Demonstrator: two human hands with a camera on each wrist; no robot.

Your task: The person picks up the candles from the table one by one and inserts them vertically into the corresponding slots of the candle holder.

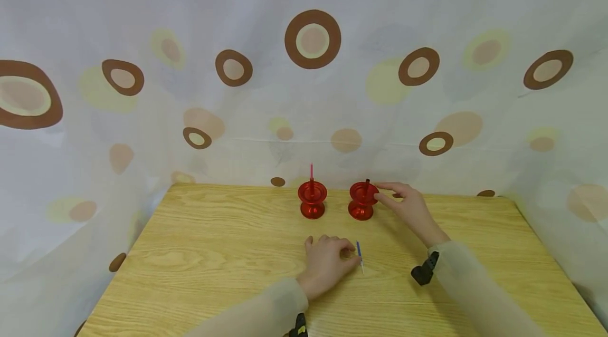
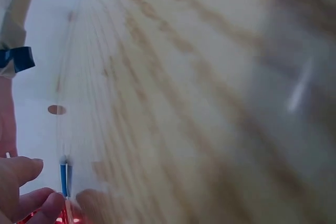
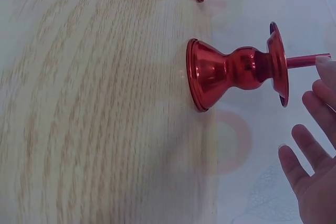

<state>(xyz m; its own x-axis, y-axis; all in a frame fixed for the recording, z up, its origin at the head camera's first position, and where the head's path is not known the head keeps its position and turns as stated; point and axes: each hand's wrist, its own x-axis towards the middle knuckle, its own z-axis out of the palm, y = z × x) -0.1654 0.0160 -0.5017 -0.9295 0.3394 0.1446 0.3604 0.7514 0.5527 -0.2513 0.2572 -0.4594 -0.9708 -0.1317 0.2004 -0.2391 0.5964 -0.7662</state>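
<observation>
Two red metal candle holders stand upright near the back of the table. A pink candle [image 1: 311,171] rises from the left holder [image 1: 312,201]. The right holder [image 1: 361,205] has only its narrow tube [image 3: 304,61] sticking up from the dish. My right hand [image 1: 409,206] is at that holder's right side, fingers spread, a fingertip close to or touching the tube; contact is unclear. A thin blue candle [image 1: 359,252] with a white end lies on the wood. Just left of it is my left hand [image 1: 328,263], thumb and forefinger apart at the candle.
The wooden table [image 1: 214,242] runs back to a pale curtain [image 1: 266,115] with brown and yellow circles, which also hangs along both sides. Dark wrist straps [image 1: 424,269] are worn on both forearms.
</observation>
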